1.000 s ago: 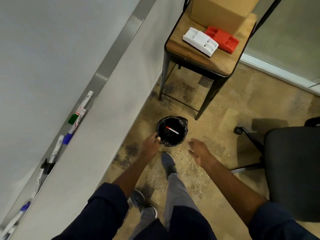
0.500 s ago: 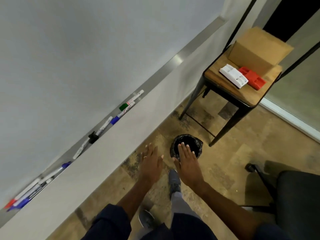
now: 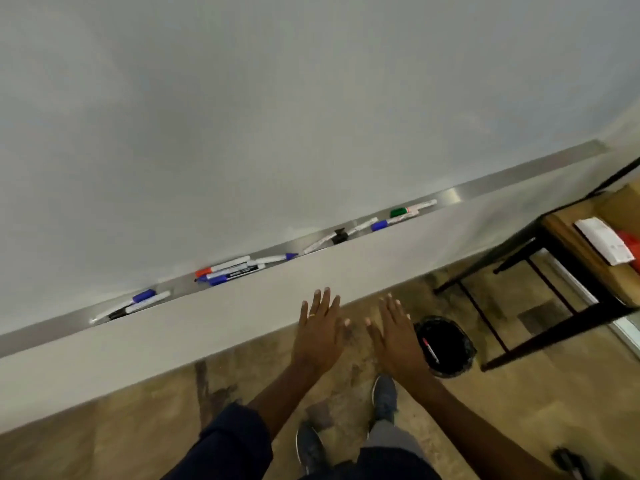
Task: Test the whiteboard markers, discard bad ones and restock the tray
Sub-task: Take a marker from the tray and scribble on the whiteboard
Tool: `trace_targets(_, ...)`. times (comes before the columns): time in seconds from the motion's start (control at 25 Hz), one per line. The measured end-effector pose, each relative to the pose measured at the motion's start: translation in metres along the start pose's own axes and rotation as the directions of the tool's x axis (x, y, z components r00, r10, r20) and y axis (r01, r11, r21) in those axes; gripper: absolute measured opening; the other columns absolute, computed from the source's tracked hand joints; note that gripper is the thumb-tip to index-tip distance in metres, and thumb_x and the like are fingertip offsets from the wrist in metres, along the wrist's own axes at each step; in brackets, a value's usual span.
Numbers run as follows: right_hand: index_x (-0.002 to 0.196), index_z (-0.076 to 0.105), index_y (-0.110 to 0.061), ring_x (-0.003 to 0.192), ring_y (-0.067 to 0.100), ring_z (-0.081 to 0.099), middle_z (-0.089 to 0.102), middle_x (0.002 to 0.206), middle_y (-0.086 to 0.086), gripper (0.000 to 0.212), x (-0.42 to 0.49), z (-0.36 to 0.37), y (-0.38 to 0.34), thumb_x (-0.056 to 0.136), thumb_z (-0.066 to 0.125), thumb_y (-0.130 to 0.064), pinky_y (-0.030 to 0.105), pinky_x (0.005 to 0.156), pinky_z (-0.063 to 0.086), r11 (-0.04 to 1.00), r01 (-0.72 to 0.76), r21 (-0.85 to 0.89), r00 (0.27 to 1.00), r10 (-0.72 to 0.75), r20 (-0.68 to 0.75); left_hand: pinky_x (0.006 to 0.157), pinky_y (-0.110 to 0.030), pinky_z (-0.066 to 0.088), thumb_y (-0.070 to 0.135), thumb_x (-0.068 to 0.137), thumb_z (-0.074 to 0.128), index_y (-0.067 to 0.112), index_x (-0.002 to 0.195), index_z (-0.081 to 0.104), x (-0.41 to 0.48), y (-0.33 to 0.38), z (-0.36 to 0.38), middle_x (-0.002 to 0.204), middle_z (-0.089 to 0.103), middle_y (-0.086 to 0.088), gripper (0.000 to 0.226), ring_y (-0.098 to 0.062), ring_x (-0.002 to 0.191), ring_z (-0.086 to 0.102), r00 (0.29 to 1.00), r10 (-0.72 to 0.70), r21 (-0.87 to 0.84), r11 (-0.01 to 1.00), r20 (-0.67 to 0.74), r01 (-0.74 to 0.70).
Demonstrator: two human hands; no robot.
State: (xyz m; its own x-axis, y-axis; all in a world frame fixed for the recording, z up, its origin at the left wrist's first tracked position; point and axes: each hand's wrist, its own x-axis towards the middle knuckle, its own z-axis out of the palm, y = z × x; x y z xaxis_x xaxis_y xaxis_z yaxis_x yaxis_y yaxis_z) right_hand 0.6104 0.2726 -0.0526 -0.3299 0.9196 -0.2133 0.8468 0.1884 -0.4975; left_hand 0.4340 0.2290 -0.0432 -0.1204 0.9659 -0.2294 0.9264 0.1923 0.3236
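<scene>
Along the foot of the whiteboard point(image 3: 277, 98) runs a metal tray point(image 3: 491, 183) holding several markers: a green-capped one point(image 3: 410, 209), a blue-capped one point(image 3: 389, 223), a cluster with a red-capped marker point(image 3: 221, 267), and a blue-capped marker point(image 3: 145, 295) further left. My left hand point(image 3: 320, 332) and my right hand point(image 3: 394, 334) hover side by side below the tray, palms down, fingers spread, both holding nothing. A small black-lined bin point(image 3: 446, 346) stands on the floor just right of my right hand, with a red-capped marker point(image 3: 430, 350) inside.
A black-framed stool with a wooden top point(image 3: 568, 237) stands at the right, carrying a white holder point(image 3: 604, 244), a red holder point(image 3: 632, 245) and a cardboard box point(image 3: 623, 206). My shoes point(image 3: 382, 396) are on the wooden floor. A chair caster point(image 3: 568, 459) shows at the bottom right.
My view swung from the bin up and left to the whiteboard tray. Both hands rose from beside the bin and spread flat, still holding nothing.
</scene>
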Motion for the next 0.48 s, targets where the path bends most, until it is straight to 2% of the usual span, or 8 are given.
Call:
trace_targets(0.12,0.156,0.020,-0.014,0.153,0.024,0.013,0.011,0.164,0.003,0.113,0.007,0.008,-0.058,0.074,-0.020,-0.082,0.039,0.121,0.009,0.990,0.136,-0.038,0.990,-0.136,0.024,0.113,-0.034,-0.024,0.066,0.086,-0.015,0.025,0.158,0.012,-0.032,-0.043,-0.023,0.167,-0.003,0.001,0.088,-0.020,0.154,-0.011,0.992,-0.096,-0.073,0.993,-0.077,0.090)
trace_targets(0.2,0.157,0.016,-0.017,0.153,0.021,0.005,0.005,0.165,0.002,0.117,0.014,0.016,-0.093,0.069,-0.024,-0.083,0.037,0.122,0.003,0.973,0.224,-0.058,0.972,-0.219,0.079,0.110,-0.030,-0.028,0.064,0.086,-0.009,0.027,0.158,0.008,-0.046,-0.074,-0.034,0.166,-0.008,0.004,0.083,-0.017,0.151,-0.018,0.972,-0.204,-0.118,0.975,-0.119,0.190)
trace_targets(0.28,0.158,0.013,-0.019,0.153,0.019,-0.001,0.001,0.166,0.000,0.111,0.022,0.027,-0.121,0.072,-0.020,-0.082,0.037,0.122,0.000,0.952,0.303,-0.043,0.947,-0.295,0.127,0.109,-0.029,-0.029,0.064,0.085,-0.008,0.029,0.158,0.005,-0.055,-0.103,-0.043,0.165,-0.012,0.006,0.082,-0.014,0.149,-0.021,0.941,-0.306,-0.160,0.946,-0.148,0.282)
trace_targets(0.36,0.158,0.010,-0.021,0.153,0.017,-0.005,-0.006,0.164,-0.003,0.108,0.033,0.043,-0.148,0.073,-0.019,-0.082,0.036,0.121,-0.003,0.919,0.389,-0.056,0.908,-0.373,0.189,0.113,-0.031,-0.025,0.067,0.081,-0.015,0.028,0.158,0.005,-0.062,-0.133,-0.051,0.162,-0.015,0.008,0.088,-0.016,0.152,-0.017,0.907,-0.382,-0.177,0.919,-0.178,0.352)
trace_targets(0.48,0.158,0.008,-0.023,0.153,0.016,-0.007,-0.010,0.163,-0.006,0.112,0.051,0.068,-0.188,0.069,-0.024,-0.083,0.031,0.118,-0.010,0.863,0.499,-0.073,0.841,-0.463,0.278,0.123,-0.039,-0.013,0.072,0.070,-0.032,0.026,0.158,0.003,-0.073,-0.170,-0.069,0.165,-0.010,0.004,0.105,-0.018,0.154,-0.013,0.852,-0.474,-0.176,0.879,-0.225,0.443)
